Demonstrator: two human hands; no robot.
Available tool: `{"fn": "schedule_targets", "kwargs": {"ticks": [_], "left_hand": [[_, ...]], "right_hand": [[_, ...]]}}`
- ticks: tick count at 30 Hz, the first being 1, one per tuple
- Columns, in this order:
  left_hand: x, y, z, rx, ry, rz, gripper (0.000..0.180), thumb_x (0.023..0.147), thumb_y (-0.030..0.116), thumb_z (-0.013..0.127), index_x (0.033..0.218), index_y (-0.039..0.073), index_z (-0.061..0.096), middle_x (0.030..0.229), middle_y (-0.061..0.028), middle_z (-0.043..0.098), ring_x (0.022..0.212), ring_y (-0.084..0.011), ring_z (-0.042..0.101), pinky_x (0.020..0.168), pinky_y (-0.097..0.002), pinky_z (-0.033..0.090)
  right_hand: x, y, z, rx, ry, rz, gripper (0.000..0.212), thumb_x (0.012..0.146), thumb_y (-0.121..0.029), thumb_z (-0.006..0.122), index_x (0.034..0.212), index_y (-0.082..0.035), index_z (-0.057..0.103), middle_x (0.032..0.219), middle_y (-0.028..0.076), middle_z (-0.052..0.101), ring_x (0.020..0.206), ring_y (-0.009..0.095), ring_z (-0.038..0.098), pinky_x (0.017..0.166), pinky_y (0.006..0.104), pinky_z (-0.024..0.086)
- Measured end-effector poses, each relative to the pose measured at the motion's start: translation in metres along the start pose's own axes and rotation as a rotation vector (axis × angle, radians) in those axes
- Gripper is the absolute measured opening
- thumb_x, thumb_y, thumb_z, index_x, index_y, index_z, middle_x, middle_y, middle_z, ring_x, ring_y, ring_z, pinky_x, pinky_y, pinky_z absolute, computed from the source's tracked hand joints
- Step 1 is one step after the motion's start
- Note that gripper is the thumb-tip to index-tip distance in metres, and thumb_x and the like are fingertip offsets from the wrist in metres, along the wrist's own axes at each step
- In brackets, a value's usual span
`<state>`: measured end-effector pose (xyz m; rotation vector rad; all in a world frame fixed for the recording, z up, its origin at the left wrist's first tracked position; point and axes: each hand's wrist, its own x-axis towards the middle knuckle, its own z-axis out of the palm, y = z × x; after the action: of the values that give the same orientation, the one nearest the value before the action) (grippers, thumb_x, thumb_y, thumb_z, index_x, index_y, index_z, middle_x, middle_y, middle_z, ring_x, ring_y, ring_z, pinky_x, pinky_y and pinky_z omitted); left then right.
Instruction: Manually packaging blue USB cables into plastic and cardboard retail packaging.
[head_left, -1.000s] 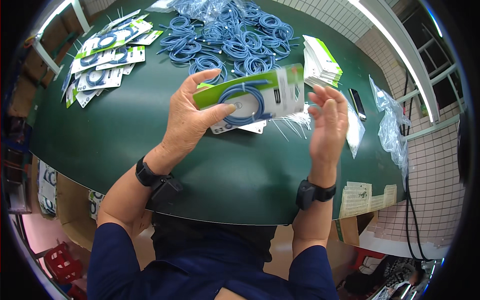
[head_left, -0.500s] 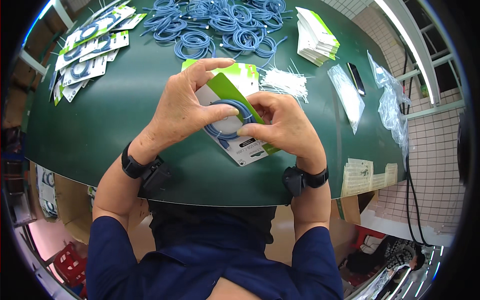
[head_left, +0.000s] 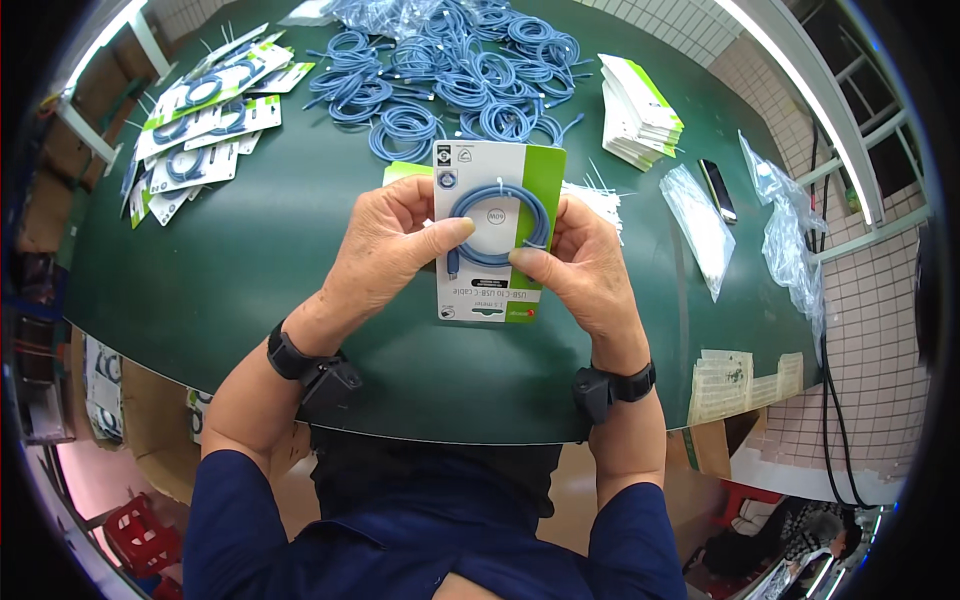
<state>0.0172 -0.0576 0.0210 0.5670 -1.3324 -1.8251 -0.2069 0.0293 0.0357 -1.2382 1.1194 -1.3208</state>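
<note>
A white and green packaging card point(head_left: 460, 302) is held upright in front of me, with a coiled blue cable point(head_left: 541, 212) lying against its face. White ties bind the coil at its top and lower right. My left hand point(head_left: 385, 240) grips the card's left edge, thumb pressed on the front near the coil, fingers behind. On the other side, my right hand point(head_left: 592, 268) pinches the right edge, its thumb resting on the lower part of the coil. The fingers behind the card are mostly hidden. Partly covered behind it lies another card with a green edge point(head_left: 405, 172).
Many coiled blue cables point(head_left: 490, 75) are heaped at the far middle. Carded cables point(head_left: 190, 160) pile up at the far left. White ties point(head_left: 600, 200), a stack of cards point(head_left: 635, 110), a clear bag point(head_left: 698, 230), a phone point(head_left: 717, 190) and crumpled plastic point(head_left: 790, 230) lie on the right.
The card has turned from a tilt to nearly upright, facing me squarely. Both hands still hold its edges, and my right hand's fingers have moved behind the card's right side.
</note>
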Motion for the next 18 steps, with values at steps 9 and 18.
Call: {"fn": "schedule_targets", "kwargs": {"ticks": [9,18], "left_hand": [[0.005,0.011,-0.011,0.208,-0.026,0.046,0.033,0.094,0.011,0.082,0.123,-0.002,0.071,0.105,-0.0078,0.078,0.09,-0.0096,0.073,0.068,-0.0252,0.061],[0.0,0.015,-0.003,0.207,-0.091,-0.066,0.034,0.098,0.009,0.075,0.128,-0.004,0.067,0.111,-0.0113,0.076,0.092,-0.0134,0.075,0.059,-0.0245,0.063]], "right_hand": [[0.002,0.005,0.007,-0.326,-0.074,0.012,0.048,0.082,0.004,0.086,0.127,0.002,0.067,0.114,0.007,0.075,0.103,0.013,0.072,0.093,0.0323,0.062],[0.004,0.003,0.01,-0.426,-0.043,-0.063,0.053,0.082,0.0,0.087,0.132,0.001,0.067,0.113,0.005,0.075,0.098,0.012,0.071,0.087,0.0302,0.06]]}}
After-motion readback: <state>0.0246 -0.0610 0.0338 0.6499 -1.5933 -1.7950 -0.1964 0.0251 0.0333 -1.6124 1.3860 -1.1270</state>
